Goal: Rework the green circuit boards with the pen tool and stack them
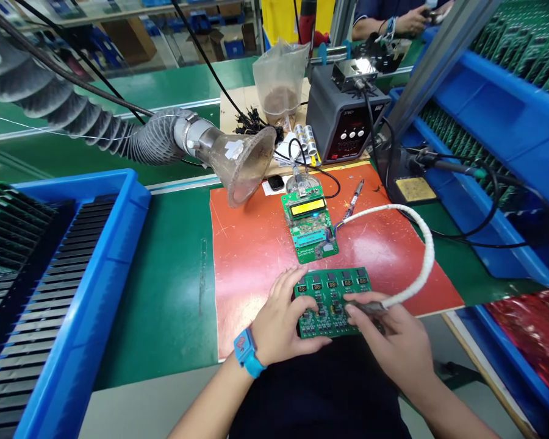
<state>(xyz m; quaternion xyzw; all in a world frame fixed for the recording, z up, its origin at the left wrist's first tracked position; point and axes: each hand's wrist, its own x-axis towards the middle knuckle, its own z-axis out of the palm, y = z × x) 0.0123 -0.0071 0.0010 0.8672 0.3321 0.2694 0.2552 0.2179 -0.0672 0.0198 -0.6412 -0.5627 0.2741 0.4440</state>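
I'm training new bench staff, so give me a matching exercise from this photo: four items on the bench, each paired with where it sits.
Items:
1. Blue wrist strap
2. Yellow display
3. White-sleeved cable
4. Fume funnel

Places:
A. Ends in the right hand
B. Around the left wrist
C. Over the far edge of the red mat
D. On the smaller board

Pairs: 1-B, 2-D, 3-A, 4-C.
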